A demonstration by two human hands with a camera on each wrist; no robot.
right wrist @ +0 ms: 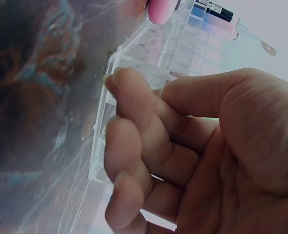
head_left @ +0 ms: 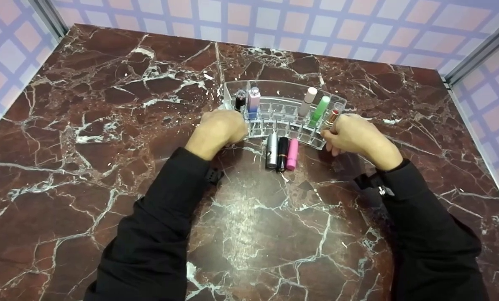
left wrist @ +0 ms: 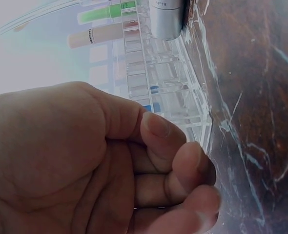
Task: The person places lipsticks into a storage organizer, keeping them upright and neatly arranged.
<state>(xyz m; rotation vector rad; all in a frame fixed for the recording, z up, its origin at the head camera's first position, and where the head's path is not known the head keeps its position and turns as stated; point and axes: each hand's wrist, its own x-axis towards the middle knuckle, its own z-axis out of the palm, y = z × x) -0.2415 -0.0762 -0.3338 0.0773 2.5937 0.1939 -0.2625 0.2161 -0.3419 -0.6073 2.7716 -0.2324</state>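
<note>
A clear curved acrylic lipstick organizer (head_left: 274,109) stands on the table, its compartments in tiers. My left hand (head_left: 224,126) grips its left end, with thumb and fingers curled at the edge in the left wrist view. At the right end my right hand (head_left: 355,133) holds the corner between thumb and curled fingers. Upright in the organizer are a black tube (head_left: 240,100), a pink-and-blue tube (head_left: 253,102), a beige-capped tube (head_left: 307,101), a green tube (head_left: 320,110) and a red-and-gold lipstick (head_left: 333,117). My hands partly hide both ends.
Just in front of the organizer, a silver tube (head_left: 272,150), a black lipstick tube (head_left: 282,154) and a pink tube (head_left: 292,154) lie side by side. The brown marbled table (head_left: 107,200) meets checkered panels (head_left: 274,25) at the back and sides.
</note>
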